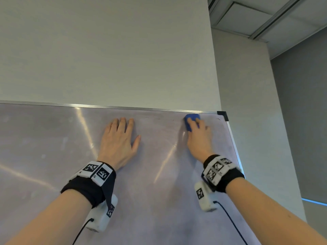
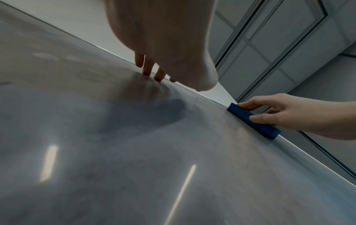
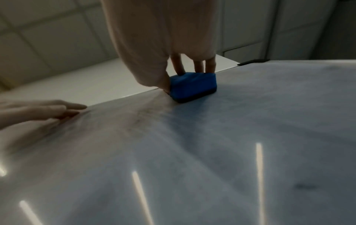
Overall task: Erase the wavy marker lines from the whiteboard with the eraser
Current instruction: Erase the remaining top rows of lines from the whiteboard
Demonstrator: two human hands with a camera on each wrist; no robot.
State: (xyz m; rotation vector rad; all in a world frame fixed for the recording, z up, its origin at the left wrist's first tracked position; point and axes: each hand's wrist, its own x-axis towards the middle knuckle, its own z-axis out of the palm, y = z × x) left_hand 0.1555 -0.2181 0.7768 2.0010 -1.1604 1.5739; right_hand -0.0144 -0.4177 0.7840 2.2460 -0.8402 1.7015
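Eraser (image 1: 192, 121), blue with a dark felt underside, sits felt-down on the whiteboard (image 1: 159, 174) just below the top rail, near the black corner cap (image 1: 222, 114). Right hand (image 1: 199, 138) grasps it: thumb on one long side, fingers (image 3: 198, 65) over the top and far side, a grip that looks set for pressing the felt flat while sliding. Left hand (image 1: 120, 138) released, fingers straight and slightly spread, palm against the board well to the left of the eraser; most likely bracing the panel against the wiping push. No wavy lines visible anywhere in view. Only grey smudging and a short dark tick (image 1: 218, 119) between eraser and corner cap remain, so the job looks nearly done. Ceiling-light streaks reflect off the board. Wrist bands with printed markers on both arms; pale wall (image 1: 106, 50) above.
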